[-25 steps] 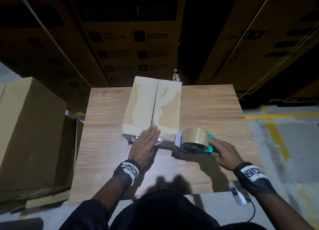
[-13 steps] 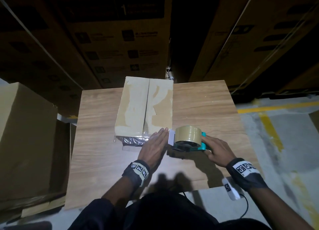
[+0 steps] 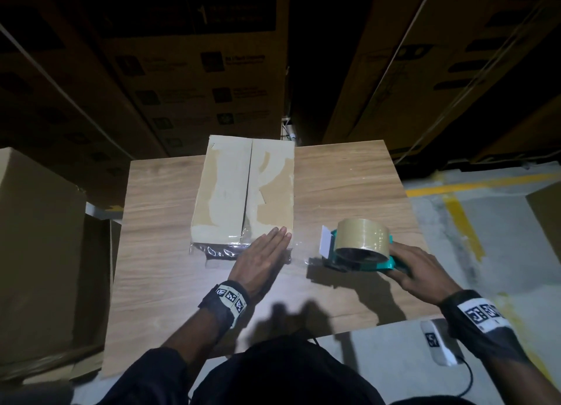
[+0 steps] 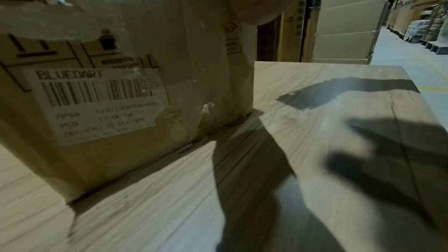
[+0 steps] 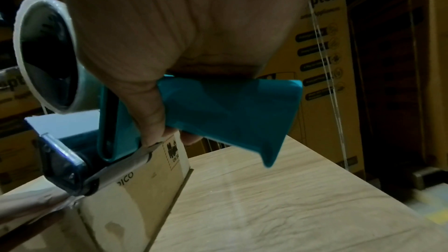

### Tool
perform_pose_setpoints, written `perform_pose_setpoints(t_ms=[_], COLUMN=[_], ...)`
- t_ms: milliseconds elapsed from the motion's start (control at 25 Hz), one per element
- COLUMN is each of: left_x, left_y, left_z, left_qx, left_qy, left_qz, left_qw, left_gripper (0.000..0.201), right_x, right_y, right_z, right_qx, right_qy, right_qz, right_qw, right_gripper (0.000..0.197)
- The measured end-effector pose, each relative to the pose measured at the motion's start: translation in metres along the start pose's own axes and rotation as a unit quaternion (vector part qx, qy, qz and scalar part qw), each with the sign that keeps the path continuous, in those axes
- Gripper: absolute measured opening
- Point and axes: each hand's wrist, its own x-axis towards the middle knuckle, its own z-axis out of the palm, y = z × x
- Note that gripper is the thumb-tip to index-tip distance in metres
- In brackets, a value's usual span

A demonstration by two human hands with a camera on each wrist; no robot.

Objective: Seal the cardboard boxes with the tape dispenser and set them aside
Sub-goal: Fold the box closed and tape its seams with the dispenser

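Observation:
A cardboard box (image 3: 243, 189) with torn tape marks and a closed centre seam stands on the wooden table (image 3: 349, 186). Shiny clear tape (image 3: 224, 248) runs along its near top edge. My left hand (image 3: 264, 255) lies flat with straight fingers on the box's near right corner. My right hand (image 3: 416, 271) grips the teal tape dispenser (image 3: 358, 249) by its handle, to the right of the box and apart from it. A clear strip of tape stretches from the box corner to the dispenser. The left wrist view shows the box's labelled side (image 4: 101, 102); the right wrist view shows the teal handle (image 5: 230, 110).
A large plain carton (image 3: 33, 252) stands left of the table. Tall stacks of printed cartons (image 3: 188, 64) rise right behind the table. Grey floor with yellow lines (image 3: 461, 219) lies to the right. A small white device (image 3: 437, 344) on a cable hangs near the table's front right corner.
My right hand has pulled the dispenser to the right, away from the box, drawing tape out. My left hand slid right along the near edge to the box's corner.

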Motion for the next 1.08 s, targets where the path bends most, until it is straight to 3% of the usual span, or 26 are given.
perform_pose_setpoints(t_ms=[200,320,520,840,1080], left_x=[0.001,0.000,0.002,0.003,0.005], left_y=[0.003,0.004,0.007,0.011,0.023], left_z=[0.000,0.000,-0.005,-0.008,-0.014], left_qx=[-0.027,-0.036,-0.044,-0.084,-0.092], left_qy=[0.015,0.011,0.003,-0.003,0.032], left_qz=[-0.018,-0.024,-0.036,-0.067,-0.070], left_qw=[0.999,0.999,0.998,0.994,0.993], left_gripper=[0.068,0.061,0.082,0.080,0.089], right_x=[0.008,0.020,0.041,0.063,0.061], right_y=[-0.003,0.003,-0.005,-0.007,-0.020], right_z=[0.021,0.058,0.108,0.115,0.100], right_qx=[-0.023,-0.017,0.035,0.091,0.103], right_qy=[-0.013,-0.035,-0.069,-0.088,-0.119], right_qz=[-0.007,0.009,0.004,0.008,0.008], right_qw=[1.000,0.999,0.997,0.992,0.988], right_gripper=[0.068,0.063,0.051,0.031,0.054])
